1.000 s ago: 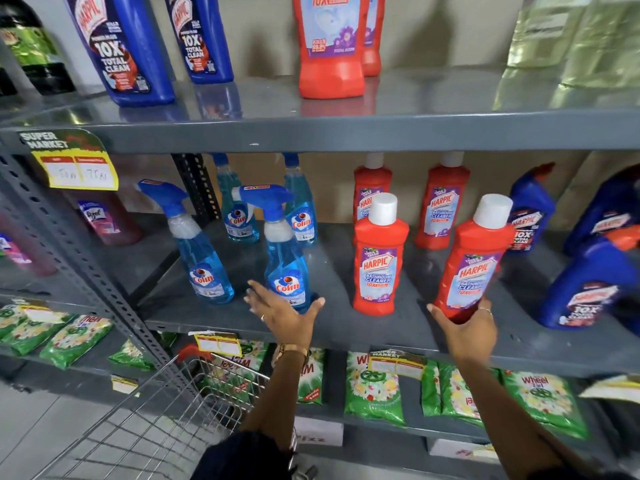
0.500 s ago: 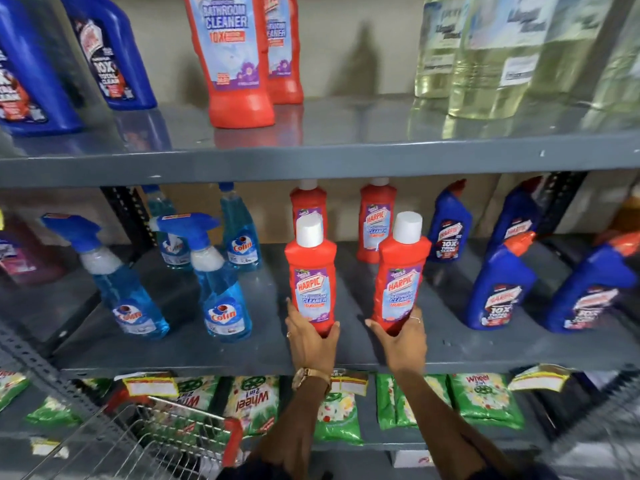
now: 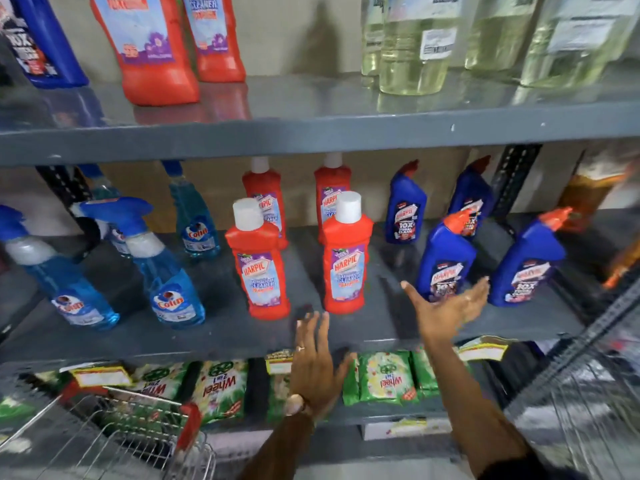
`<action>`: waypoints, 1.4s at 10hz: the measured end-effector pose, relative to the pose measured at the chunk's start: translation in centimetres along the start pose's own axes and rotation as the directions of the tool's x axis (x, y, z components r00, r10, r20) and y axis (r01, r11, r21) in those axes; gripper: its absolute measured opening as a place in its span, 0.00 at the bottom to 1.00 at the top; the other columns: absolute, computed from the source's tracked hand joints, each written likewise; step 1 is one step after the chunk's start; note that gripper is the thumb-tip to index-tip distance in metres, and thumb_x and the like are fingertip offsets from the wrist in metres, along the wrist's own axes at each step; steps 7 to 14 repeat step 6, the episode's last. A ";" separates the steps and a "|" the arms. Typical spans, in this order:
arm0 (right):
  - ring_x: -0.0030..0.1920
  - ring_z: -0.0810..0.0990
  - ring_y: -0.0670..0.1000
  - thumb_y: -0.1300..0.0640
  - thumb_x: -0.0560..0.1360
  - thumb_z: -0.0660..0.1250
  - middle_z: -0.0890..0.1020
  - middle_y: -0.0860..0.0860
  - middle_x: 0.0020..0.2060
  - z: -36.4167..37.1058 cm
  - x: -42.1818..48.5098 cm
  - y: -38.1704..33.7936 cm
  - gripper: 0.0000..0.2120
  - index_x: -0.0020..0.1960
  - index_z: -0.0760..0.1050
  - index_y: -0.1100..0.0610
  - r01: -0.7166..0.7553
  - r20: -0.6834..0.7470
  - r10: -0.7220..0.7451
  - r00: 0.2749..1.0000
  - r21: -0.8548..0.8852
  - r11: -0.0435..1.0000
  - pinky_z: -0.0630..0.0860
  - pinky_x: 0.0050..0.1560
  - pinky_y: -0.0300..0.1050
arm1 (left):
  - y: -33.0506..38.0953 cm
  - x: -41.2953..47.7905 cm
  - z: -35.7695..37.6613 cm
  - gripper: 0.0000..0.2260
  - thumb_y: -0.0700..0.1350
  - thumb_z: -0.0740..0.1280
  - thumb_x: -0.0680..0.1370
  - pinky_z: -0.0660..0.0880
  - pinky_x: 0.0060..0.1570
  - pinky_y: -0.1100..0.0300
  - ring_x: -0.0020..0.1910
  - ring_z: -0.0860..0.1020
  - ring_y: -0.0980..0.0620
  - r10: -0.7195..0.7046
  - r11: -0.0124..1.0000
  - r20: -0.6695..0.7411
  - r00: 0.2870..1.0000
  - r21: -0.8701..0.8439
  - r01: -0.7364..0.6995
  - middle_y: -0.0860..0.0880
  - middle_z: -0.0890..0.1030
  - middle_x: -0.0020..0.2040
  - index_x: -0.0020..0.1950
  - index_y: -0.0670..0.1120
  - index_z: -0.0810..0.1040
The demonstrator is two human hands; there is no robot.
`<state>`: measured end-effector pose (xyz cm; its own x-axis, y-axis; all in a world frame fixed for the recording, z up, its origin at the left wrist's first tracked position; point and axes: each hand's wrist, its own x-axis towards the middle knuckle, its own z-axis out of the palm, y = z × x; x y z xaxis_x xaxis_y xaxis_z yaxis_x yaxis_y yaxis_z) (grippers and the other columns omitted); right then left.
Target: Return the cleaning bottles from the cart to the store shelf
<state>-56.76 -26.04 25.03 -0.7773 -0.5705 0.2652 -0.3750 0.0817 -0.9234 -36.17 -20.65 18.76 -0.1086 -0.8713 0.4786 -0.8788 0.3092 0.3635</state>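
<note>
Head view, close, facing forward and down, middle shelf (image 3: 346,337)

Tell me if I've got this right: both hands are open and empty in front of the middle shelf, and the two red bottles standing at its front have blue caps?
Nearly. In the head view both hands, left and right, are open and empty, but the two front red bottles on the middle shelf have white caps, not blue.

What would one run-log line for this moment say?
left hand: open, empty | right hand: open, empty | front red bottles: upright on middle shelf | cart: lower left
</note>
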 end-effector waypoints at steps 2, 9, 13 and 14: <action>0.61 0.74 0.60 0.49 0.52 0.82 0.75 0.61 0.61 -0.4 2.3 1.8 0.50 0.68 0.64 0.61 -0.037 0.133 0.035 0.990 0.017 0.999 0.72 0.63 0.58 | 1.0 -0.6 0.7 0.28 0.61 0.57 0.75 0.69 0.67 0.47 0.63 0.75 0.42 -0.031 0.982 0.138 0.990 0.187 0.005 0.44 0.78 0.63 0.67 0.44 0.69; 0.71 0.63 0.60 0.40 0.52 0.80 0.65 0.63 0.70 -3.2 -0.1 -0.9 0.60 0.73 0.55 0.64 0.008 0.195 -0.020 0.981 0.061 0.998 0.63 0.70 0.53 | 0.3 0.7 -2.8 0.32 0.64 0.57 0.72 0.70 0.65 0.48 0.62 0.77 0.43 0.202 0.909 0.299 0.933 0.297 -0.292 0.44 0.79 0.62 0.67 0.43 0.69; 0.71 0.63 0.60 0.40 0.52 0.80 0.65 0.63 0.70 -3.2 -0.1 -0.9 0.60 0.73 0.55 0.64 0.008 0.195 -0.020 0.981 0.061 0.998 0.63 0.70 0.53 | 0.3 0.7 -2.8 0.32 0.64 0.57 0.72 0.70 0.65 0.48 0.62 0.77 0.43 0.202 0.909 0.299 0.933 0.297 -0.292 0.44 0.79 0.62 0.67 0.43 0.69; 0.71 0.63 0.60 0.40 0.52 0.80 0.65 0.63 0.70 -3.2 -0.1 -0.9 0.60 0.73 0.55 0.64 0.008 0.195 -0.020 0.981 0.061 0.998 0.63 0.70 0.53 | 0.3 0.7 -2.8 0.32 0.64 0.57 0.72 0.70 0.65 0.48 0.62 0.77 0.43 0.202 0.909 0.299 0.933 0.297 -0.292 0.44 0.79 0.62 0.67 0.43 0.69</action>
